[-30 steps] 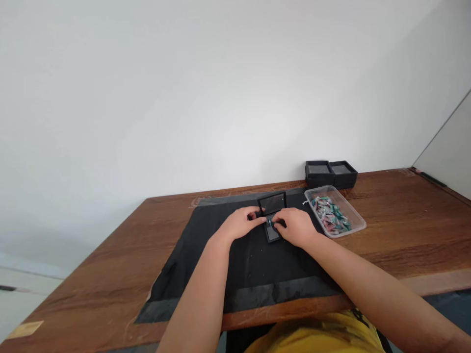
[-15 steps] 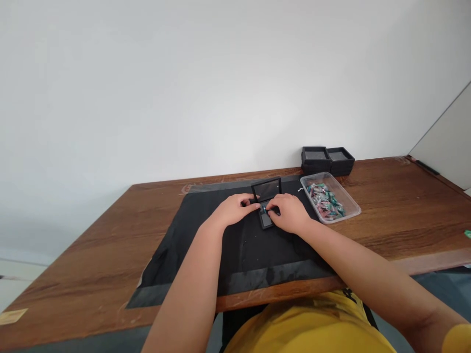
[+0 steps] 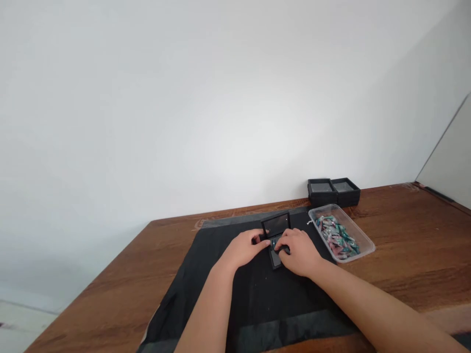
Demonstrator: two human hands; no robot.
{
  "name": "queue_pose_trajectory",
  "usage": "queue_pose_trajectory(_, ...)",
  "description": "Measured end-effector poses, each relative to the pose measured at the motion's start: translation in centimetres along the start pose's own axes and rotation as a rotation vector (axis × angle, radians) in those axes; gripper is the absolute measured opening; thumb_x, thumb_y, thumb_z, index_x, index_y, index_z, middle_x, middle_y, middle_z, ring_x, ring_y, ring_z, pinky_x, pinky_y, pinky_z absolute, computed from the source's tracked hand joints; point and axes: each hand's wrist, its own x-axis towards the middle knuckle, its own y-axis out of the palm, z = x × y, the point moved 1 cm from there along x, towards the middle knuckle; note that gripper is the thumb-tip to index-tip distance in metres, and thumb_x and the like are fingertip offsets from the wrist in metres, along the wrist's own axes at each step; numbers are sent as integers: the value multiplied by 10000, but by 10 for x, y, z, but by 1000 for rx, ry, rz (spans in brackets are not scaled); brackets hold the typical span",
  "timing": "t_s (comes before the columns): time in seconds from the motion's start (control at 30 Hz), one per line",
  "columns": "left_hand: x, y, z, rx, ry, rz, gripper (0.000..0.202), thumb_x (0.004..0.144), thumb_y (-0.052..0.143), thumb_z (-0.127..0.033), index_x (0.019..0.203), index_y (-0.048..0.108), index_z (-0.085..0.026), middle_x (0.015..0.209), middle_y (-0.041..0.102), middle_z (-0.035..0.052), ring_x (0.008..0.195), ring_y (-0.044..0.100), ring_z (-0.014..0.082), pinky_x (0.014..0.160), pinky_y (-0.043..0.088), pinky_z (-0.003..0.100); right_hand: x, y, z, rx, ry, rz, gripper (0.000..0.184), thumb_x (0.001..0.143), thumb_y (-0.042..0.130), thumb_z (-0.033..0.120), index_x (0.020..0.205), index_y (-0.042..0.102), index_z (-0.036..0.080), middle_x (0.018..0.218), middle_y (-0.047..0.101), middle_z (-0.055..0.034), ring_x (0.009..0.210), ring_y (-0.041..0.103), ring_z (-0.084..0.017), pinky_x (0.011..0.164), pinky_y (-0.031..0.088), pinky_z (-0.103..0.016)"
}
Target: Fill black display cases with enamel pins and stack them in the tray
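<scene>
A small black hinged box point(image 3: 275, 260) lies on a black mat, its windowed lid point(image 3: 276, 225) tilted up at the back. My left hand point(image 3: 243, 250) grips the box's left side, thumb on the rim and fingers behind it near the hinge. Inside, towards the back, is a small bluish item point(image 3: 274, 243), mostly covered by fingers. My right hand point(image 3: 300, 251) reaches in from the right, its bent fingers pinched at that item. Its exact kind is too small to make out.
A clear plastic tub point(image 3: 362, 241) of small pink and green wrapped packets point(image 3: 340, 238) stands to the right. Behind it, stacked black boxes point(image 3: 333, 192) sit against the white wall. The black mat point(image 3: 257, 299) covers part of the wooden table point(image 3: 121, 289).
The view has tilted up, so everything sits lower in the picture. Both hands stay at the box, with only slight finger movement at the bluish item.
</scene>
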Motion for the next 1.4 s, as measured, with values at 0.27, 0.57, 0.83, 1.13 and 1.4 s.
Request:
queue_pose_trajectory(0.27, -2, -1, -1, -4, -16, -2, 473, 846, 538, -534, 1174, 735, -256, 891, 707, 41, 771, 631, 227, 704, 451, 311, -1, -1, 3, 5, 17, 4, 287, 788, 615, 113, 955, 807, 246, 1002, 704, -56, 986, 598, -234, 881, 401, -366)
queue_pose_trajectory(0.57, -1, 0, 0, 18, -12, 2, 501, 855, 534, -564, 1215, 715, -265, 900, 713, 44, 783, 644, 231, 681, 453, 300, 0, 2, -1, 5, -4, -16, 190, 782, 623, 122, 846, 773, 218, 976, 701, -50, 958, 586, -224, 865, 387, -358)
queue_pose_trajectory(0.83, 1, 1, 0, 24, 17, 6, 497, 861, 550, -566, 1218, 714, -261, 906, 712, 42, 766, 636, 220, 670, 443, 295, 2, 2, -9, -26, -44, -37, 112, 784, 641, 152, 831, 725, 208, 936, 690, -49, 936, 586, -225, 849, 393, -350)
queue_pose_trajectory(1.13, 5, 2, 1, 24, 12, 41, 480, 867, 566, -560, 1197, 706, -241, 852, 704, 26, 707, 605, 192, 609, 386, 276, 2, 0, -9, -45, -48, -26, 157, 790, 642, 165, 925, 711, 204, 950, 691, -47, 920, 573, -225, 833, 396, -349)
queue_pose_trajectory(1.4, 3, 2, 0, 31, 24, 42, 443, 881, 559, -555, 1156, 704, -240, 970, 746, 47, 729, 617, 192, 594, 378, 266, 2, -1, -9, -11, -47, -35, 273, 768, 641, 141, 1035, 671, 188, 983, 702, -50, 922, 583, -226, 843, 412, -351)
